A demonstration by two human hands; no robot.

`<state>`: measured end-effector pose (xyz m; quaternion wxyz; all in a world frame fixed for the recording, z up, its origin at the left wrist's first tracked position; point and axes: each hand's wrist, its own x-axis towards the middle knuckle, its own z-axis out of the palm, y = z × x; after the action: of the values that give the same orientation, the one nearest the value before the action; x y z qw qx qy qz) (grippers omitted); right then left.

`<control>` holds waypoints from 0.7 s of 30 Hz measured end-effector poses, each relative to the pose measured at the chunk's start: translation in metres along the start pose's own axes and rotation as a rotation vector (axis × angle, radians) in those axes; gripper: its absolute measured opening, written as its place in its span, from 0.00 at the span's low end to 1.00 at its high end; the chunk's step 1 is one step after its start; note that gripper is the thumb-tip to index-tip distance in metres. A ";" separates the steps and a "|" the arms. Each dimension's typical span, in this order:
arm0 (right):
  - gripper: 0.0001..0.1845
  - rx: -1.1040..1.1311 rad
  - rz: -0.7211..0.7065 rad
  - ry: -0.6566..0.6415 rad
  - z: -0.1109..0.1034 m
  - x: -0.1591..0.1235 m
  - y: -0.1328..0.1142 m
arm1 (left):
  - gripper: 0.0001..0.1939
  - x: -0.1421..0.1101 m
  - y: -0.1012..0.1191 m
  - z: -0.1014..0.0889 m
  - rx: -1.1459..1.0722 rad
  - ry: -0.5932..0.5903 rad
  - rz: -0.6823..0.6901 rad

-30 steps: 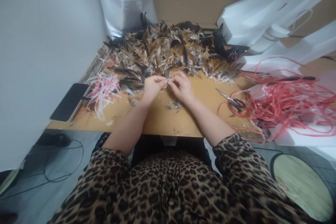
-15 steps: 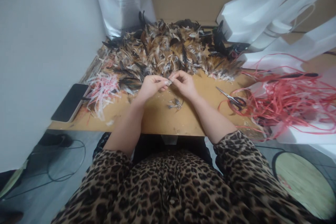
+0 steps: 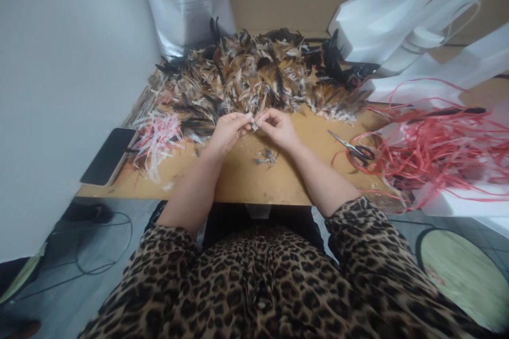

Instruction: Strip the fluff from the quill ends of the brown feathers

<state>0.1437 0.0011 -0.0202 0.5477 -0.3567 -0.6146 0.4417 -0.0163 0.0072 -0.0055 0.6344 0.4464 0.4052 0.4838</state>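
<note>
My left hand [image 3: 231, 130] and my right hand [image 3: 277, 126] meet over the wooden table [image 3: 258, 185], fingertips nearly touching. Both are closed in a pinch on a small whitish feather piece [image 3: 254, 124] between them; its exact shape is too small to make out. Just beyond the fingers spreads a large heap of brown, black and white feathers [image 3: 246, 74]. Below the hands lies a little tuft of grey feathers [image 3: 265, 157] on the tabletop.
Scissors [image 3: 352, 147] lie at the right beside a tangle of red plastic strips [image 3: 445, 148]. To the left are pink and white strips [image 3: 159, 137] and a phone [image 3: 108, 157]. A silver bag [image 3: 191, 16] stands behind; white foam pieces [image 3: 369, 21] rise at back right.
The left fingers have shifted slightly, with the thumb now raised along the small piece. The right hand stays almost in place, still pinching. The feathers and scissors lie as before.
</note>
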 end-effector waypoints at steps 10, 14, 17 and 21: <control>0.21 0.153 0.208 -0.021 0.001 -0.002 0.001 | 0.15 0.000 -0.002 -0.001 -0.009 -0.006 -0.050; 0.21 0.164 0.243 -0.032 0.001 0.000 0.008 | 0.12 -0.001 -0.003 -0.001 0.012 -0.041 -0.062; 0.20 0.167 0.245 -0.036 0.001 -0.001 0.008 | 0.10 -0.001 -0.003 -0.003 0.006 -0.058 -0.091; 0.18 0.138 0.191 -0.001 0.002 -0.001 0.004 | 0.10 0.000 -0.002 -0.004 0.017 -0.069 -0.110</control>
<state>0.1414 0.0016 -0.0241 0.5259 -0.3749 -0.5462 0.5334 -0.0198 0.0075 -0.0085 0.6701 0.4452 0.4109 0.4289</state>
